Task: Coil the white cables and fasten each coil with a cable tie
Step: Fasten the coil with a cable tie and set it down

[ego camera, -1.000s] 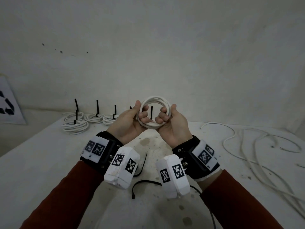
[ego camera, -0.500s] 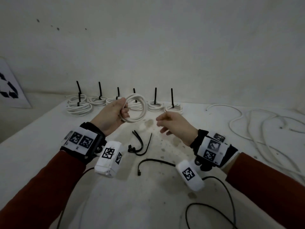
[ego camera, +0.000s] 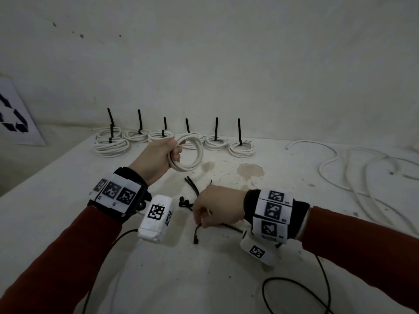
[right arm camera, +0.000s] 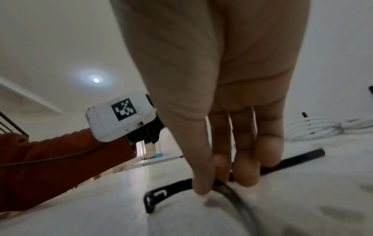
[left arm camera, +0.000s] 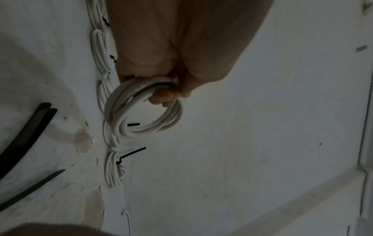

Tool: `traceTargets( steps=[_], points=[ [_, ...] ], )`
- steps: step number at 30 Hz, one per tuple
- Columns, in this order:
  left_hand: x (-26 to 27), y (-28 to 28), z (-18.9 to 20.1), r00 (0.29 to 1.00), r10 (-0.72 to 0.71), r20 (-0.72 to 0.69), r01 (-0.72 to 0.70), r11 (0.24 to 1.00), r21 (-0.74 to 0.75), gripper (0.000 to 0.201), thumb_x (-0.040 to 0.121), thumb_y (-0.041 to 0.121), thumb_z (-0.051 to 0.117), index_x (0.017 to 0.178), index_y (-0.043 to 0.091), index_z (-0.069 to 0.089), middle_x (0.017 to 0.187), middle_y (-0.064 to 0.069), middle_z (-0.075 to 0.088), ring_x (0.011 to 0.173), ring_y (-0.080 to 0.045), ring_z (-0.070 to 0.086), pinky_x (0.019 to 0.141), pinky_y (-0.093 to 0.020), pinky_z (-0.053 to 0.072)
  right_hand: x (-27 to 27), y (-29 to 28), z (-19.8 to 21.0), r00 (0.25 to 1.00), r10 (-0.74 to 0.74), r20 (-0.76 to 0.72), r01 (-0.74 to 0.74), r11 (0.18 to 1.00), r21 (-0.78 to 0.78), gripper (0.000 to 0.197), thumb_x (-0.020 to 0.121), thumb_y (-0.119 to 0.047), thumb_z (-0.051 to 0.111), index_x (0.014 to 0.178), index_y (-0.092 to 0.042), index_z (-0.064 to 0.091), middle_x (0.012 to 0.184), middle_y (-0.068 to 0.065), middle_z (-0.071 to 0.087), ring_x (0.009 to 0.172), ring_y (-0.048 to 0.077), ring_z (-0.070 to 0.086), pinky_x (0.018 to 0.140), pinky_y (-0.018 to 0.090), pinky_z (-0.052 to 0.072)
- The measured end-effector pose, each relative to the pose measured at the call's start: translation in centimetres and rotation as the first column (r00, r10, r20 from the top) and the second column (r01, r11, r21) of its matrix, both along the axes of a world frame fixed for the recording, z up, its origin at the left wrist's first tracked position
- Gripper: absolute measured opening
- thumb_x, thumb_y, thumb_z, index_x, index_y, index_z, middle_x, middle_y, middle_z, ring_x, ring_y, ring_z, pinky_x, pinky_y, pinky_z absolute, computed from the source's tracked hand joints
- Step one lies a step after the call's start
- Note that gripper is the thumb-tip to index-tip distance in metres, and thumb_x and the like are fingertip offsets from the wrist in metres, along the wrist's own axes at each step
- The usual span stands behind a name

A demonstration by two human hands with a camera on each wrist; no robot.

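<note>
the left hand [ego camera: 156,156] grips a coil of white cable [ego camera: 189,155] in its curled fingers, holding it above the white worktop [ego camera: 56,189] in front of a row of tied coils [ego camera: 241,148]. the right hand [ego camera: 218,206] is down at the worktop, thumb and fingertips [right arm camera: 246,175] pinching a black cable tie [right arm camera: 292,160] that lies there. loose white cable [ego camera: 353,177] sprawls to the right.

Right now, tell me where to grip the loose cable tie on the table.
Pinch the cable tie mid-strap, from above, as the right hand is doing: the strap lies flat on the table, its head end left free for threading round the coil.
</note>
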State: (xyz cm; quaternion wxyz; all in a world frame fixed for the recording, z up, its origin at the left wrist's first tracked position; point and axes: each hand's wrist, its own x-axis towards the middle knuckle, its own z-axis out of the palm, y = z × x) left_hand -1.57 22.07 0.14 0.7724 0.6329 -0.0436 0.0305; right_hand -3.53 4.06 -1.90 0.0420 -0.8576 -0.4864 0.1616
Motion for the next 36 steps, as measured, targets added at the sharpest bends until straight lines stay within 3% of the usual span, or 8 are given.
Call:
traceTargets(
  steps=[6,11,16,24,28,30,32,36],
  points=[
    [0.6,0.3,-0.2,0.995,0.047,0.087,-0.052,0.997,0.063,0.024,0.102,0.01,0.033,0.091,0.007,0.054,0.062,0.005,0.046,0.055,-0.006,0.042,0.061,-0.022,0.034,2.0,-3.6,3.0,0.953,-0.304,0.005,0.281,0.889,0.361,0.006,0.086,-0.018,0.068,0.091,-0.015,0.071,0.082,-0.01,0.067,0.063,0.0,0.057,0.063,0.006,0.042],
    [0.9,-0.6,0.5,0.986,0.071,0.149,-0.094,0.983,0.157,0.026,0.102,0.01,0.034,0.09,0.009,0.057,0.071,0.0,0.046,0.062,-0.012,0.04,0.066,-0.025,0.036,3.6,-7.5,5.9,0.788,-0.421,-0.449,0.604,0.388,0.696,0.006,0.084,0.0,0.068,0.087,-0.005,0.066,0.072,0.01,0.071,0.059,0.02,0.068,0.063,0.032,0.059],
    [1.6,-2.1,1.4,0.973,0.086,0.213,-0.126,0.976,0.18,0.025,0.101,0.009,0.036,0.086,0.008,0.055,0.071,-0.001,0.045,0.062,-0.012,0.041,0.064,-0.025,0.037,3.3,-9.3,7.2,0.746,-0.326,-0.581,0.648,0.151,0.747,0.013,0.087,0.001,0.065,0.099,0.003,0.068,0.074,0.015,0.067,0.063,0.019,0.071,0.063,0.023,0.059],
    [1.5,-5.7,2.5,0.86,0.05,0.507,-0.274,0.884,0.379,0.021,0.1,0.018,0.039,0.104,0.024,0.059,0.072,0.006,0.048,0.065,-0.004,0.045,0.064,-0.018,0.04,3.8,-8.4,5.9,0.621,-0.43,-0.656,0.699,-0.075,0.711,0.012,0.085,0.008,0.063,0.079,-0.002,0.06,0.065,0.011,0.063,0.058,0.024,0.071,0.054,0.024,0.056],
    [0.9,-7.4,2.1,0.783,0.02,0.621,-0.362,0.827,0.43,0.028,0.098,0.026,0.039,0.121,0.021,0.054,0.078,0.018,0.051,0.07,0.002,0.049,0.068,-0.014,0.039,3.7,-7.5,6.1,0.586,-0.263,-0.767,0.736,-0.225,0.639,0.017,0.086,0.011,0.06,0.078,-0.003,0.053,0.069,0.017,0.063,0.059,0.025,0.071,0.053,0.025,0.056],
    [0.7,-8.2,1.9,0.763,-0.013,0.646,-0.344,0.838,0.423,0.03,0.099,0.02,0.038,0.127,0.029,0.041,0.078,0.008,0.049,0.066,-0.006,0.048,0.066,-0.02,0.041,3.5,-7.1,6.4,0.58,-0.13,-0.804,0.76,-0.271,0.591,0.018,0.087,0.01,0.06,0.079,-0.003,0.051,0.067,0.016,0.063,0.059,0.023,0.071,0.054,0.024,0.057],
    [0.5,-8.9,1.9,0.782,-0.027,0.623,-0.282,0.876,0.392,0.031,0.098,0.012,0.039,0.117,0.033,0.028,0.072,-0.003,0.045,0.059,-0.015,0.041,0.059,-0.025,0.037,3.1,-6.7,6.6,0.576,-0.004,-0.817,0.785,-0.275,0.555,0.018,0.087,0.007,0.062,0.079,-0.004,0.05,0.067,0.014,0.065,0.064,0.022,0.072,0.058,0.023,0.058],
    [1.1,-9.2,1.8,0.873,0.048,0.486,-0.216,0.93,0.297,0.029,0.097,0.001,0.041,0.104,0.02,0.02,0.071,0.002,0.049,0.058,0.0,0.046,0.061,-0.014,0.039,2.4,-6.5,6.5,0.548,0.16,-0.821,0.832,-0.206,0.515,0.013,0.086,0.003,0.065,0.079,-0.003,0.056,0.072,0.01,0.07,0.077,0.019,0.072,0.067,0.02,0.057]
  ],
)
